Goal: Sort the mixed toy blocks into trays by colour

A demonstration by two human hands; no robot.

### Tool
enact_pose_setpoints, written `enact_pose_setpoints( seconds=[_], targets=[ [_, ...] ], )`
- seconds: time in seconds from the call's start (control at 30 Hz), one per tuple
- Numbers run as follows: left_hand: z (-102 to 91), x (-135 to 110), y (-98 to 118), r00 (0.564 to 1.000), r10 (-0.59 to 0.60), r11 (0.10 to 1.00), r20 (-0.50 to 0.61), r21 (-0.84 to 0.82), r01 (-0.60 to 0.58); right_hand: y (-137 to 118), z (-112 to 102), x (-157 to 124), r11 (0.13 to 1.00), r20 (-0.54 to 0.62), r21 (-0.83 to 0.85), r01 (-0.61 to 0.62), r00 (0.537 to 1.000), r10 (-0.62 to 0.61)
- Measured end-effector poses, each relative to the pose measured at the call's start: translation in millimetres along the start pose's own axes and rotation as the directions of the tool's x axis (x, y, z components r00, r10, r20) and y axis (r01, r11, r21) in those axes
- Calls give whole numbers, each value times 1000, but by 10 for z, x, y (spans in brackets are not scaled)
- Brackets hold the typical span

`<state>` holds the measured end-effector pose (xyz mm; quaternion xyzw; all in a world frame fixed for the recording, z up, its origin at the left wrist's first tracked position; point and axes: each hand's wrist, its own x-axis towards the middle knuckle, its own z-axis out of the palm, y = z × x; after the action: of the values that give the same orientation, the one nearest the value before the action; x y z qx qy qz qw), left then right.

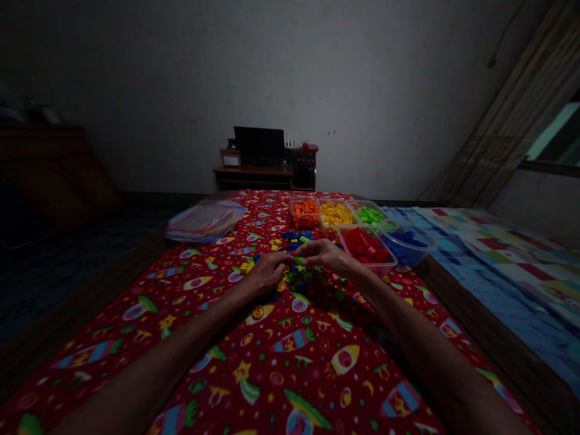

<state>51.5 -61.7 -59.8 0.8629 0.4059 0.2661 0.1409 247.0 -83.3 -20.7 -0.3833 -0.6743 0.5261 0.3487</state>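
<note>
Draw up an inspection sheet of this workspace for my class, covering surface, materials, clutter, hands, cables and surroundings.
Surface: red cloth printed with rockets and stars.
Materials: mixed pile of small coloured pieces; beyond it, clear containers of orange, yellow, light green, red and blue pieces.
Clutter: stack of clear plastic items, left side.
Hands: left hand and right hand at the pile, fingers close together; grip unclear.
Cables: thin cord on the wall, upper right.
Surroundings: dim room; dark screen on a desk; curtain at right.

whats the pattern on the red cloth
Rockets, stars and crescent moons on the red cloth; see the head view.
</note>
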Motion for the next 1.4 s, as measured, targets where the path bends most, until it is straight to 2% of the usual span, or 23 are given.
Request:
enact_pose_setpoints(
  seconds=[0.1,0.33,0.47,0.57,0.73,0.83,0.97,1.07,1.23,1.4],
  targets=[
    [0,0,-4,1000,-7,1000,-6,-2,7,19,4,27,1000,-24,-15,0,1000,0],
    [-29,-8,46,1000,-1,1000,5,-13,1,47,20,61,969,-79,-235,79,992,-100],
    [-29,-10,44,1000,7,1000,5,-14,-7,56,37,56,947,-70,-300,114,987,-141],
    [-18,-7,19,1000,24,1000,13,-11,-24,63,8,36,902,-34,-413,126,988,-154],
    [11,8,-20,1000,21,999,19,-49,-20,-23,-75,-68,713,59,-686,145,988,-144],
    [21,14,-23,999,26,997,22,-72,-25,-95,-52,-140,578,132,-802,151,988,-76],
    [19,13,-11,1000,23,998,8,-57,-22,-95,50,-181,383,176,-911,152,984,30],
    [19,11,-9,1000,24,998,4,-52,-24,-34,103,-176,308,178,-936,168,984,6],
    [23,9,-12,1000,29,999,7,-44,-28,61,109,-160,329,173,-927,180,984,-49],
    [2,6,14,999,26,997,19,-69,-24,80,17,-138,517,124,-840,165,986,-113]
  ],
)
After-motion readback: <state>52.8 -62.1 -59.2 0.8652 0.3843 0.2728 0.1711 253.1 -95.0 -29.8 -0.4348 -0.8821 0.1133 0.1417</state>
